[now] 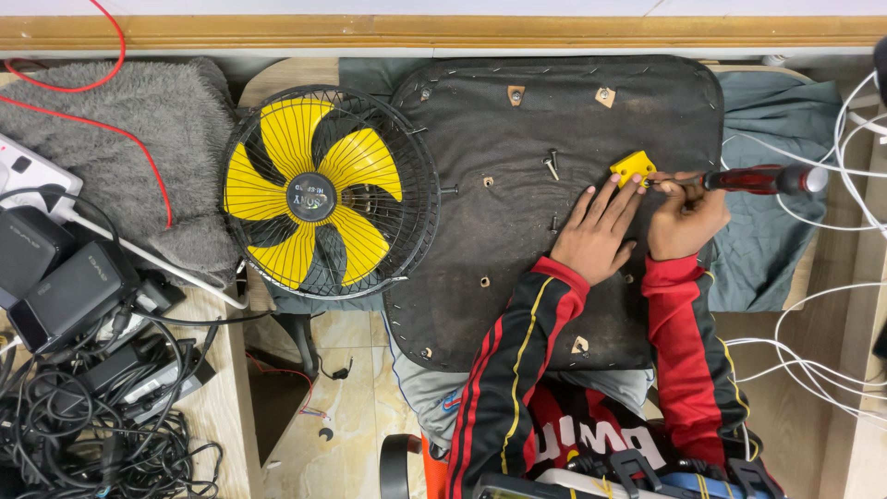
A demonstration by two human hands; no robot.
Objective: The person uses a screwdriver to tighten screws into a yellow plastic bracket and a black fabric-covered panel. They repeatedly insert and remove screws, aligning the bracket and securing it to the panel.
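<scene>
Red-sleeved arms are reaching from the near edge over a dark padded board. Left hand is lying flat, fingers spread, pinning the board just beside a small yellow bracket. Right hand is closing its grip around a red screwdriver, tip at the bracket. A slipping tip could be jabbing those near fingers; loose screws to the left could be rolling off.

A fan stands left of the seat base, with loose screws and a bracket lying on it.
</scene>
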